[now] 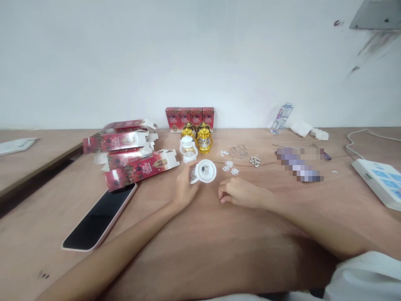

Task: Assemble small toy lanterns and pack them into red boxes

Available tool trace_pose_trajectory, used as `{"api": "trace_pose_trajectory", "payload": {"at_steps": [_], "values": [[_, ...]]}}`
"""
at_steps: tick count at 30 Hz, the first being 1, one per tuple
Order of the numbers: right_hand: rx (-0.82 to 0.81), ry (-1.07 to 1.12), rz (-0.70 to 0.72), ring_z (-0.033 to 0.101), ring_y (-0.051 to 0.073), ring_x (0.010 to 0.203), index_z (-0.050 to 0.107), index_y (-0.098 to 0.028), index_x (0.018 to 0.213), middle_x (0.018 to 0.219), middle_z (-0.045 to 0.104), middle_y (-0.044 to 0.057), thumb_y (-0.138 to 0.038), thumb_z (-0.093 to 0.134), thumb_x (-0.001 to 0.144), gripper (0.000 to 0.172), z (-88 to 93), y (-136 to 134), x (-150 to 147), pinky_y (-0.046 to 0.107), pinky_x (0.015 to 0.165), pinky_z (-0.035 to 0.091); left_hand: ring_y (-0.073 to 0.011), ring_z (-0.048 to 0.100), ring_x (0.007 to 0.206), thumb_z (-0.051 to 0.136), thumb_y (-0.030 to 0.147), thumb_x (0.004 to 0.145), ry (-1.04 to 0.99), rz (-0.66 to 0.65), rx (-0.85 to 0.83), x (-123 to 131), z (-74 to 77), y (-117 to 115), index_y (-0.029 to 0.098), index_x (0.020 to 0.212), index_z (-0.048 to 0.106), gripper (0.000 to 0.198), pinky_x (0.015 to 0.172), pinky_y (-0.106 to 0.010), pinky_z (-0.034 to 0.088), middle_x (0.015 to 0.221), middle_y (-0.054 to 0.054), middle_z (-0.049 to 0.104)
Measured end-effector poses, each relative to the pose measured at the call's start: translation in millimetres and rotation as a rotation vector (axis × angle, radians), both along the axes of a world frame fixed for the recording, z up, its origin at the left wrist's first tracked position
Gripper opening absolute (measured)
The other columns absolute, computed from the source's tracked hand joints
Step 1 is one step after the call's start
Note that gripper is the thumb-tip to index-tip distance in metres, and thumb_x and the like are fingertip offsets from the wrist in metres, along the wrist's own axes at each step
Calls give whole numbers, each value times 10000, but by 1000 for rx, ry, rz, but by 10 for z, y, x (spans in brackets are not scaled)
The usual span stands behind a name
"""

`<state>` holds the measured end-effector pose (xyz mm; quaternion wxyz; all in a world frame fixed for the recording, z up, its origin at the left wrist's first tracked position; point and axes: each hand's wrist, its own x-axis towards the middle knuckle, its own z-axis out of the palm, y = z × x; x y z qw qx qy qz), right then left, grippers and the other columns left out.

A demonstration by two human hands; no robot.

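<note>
My left hand [184, 188] grips a small white lantern [203, 172], tipped so its round base with a dark battery slot faces me. My right hand [239, 193] rests on the wooden table [194, 246] just right of it, fingers curled in, with nothing visible in them. Small white plastic pieces [230, 167] lie just beyond my right hand. Another white lantern [188, 149] stands upright behind, and two gold lanterns [203, 139] stand farther back.
Red cartons [131, 156] are piled at the left, and more red boxes [190, 117] stand by the wall. A phone [100, 217] lies face up at the left. Wire hoops [239, 151], small round parts [255, 161], a water bottle [282, 117] and a white power strip [379, 182] sit to the right.
</note>
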<state>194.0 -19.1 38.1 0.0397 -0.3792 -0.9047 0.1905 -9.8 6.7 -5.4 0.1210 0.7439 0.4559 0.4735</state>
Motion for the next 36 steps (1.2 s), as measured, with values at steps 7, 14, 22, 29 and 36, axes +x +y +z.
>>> {"api": "trace_pose_trajectory", "payload": {"at_steps": [7, 14, 22, 29, 36], "values": [[15, -20, 22, 610, 155, 795, 668, -157, 810, 874, 680, 45, -88, 546, 810, 140, 13, 35, 24, 243, 715, 399, -168, 621, 932, 519, 92, 691, 25, -25, -2, 4, 12, -23, 216, 1066, 509, 396, 814, -275, 488, 1056, -18, 652], [0, -83, 34, 596, 158, 757, 647, -157, 798, 848, 662, 52, -195, 628, 802, 42, 161, 40, 66, 244, 669, 405, -173, 618, 937, 536, 111, 704, 37, -41, -40, 8, 29, -22, 219, 1064, 504, 378, 811, -279, 484, 1058, -17, 648], [274, 704, -248, 558, 114, 666, 626, -187, 770, 736, 646, 6, -320, 610, 831, 147, 168, -58, -5, 231, 622, 424, -180, 621, 952, 564, 137, 725, 76, -107, -31, 13, 44, -40, 224, 1077, 502, 368, 814, -301, 489, 1069, -22, 650], [348, 774, -369, 544, 111, 630, 636, -195, 750, 682, 635, -4, -285, 613, 825, 120, 65, -79, -109, 237, 614, 426, -177, 626, 939, 546, 154, 749, 95, -129, 1, 30, 76, -75, 217, 1078, 510, 337, 809, -302, 493, 1065, -31, 652], [356, 736, -311, 588, 116, 704, 653, -190, 812, 784, 667, 19, -253, 566, 860, 118, 102, -133, -150, 228, 629, 444, -167, 621, 959, 539, 108, 729, 114, -133, 26, 24, 44, -56, 225, 1101, 507, 391, 821, -285, 487, 1073, -16, 648]]}}
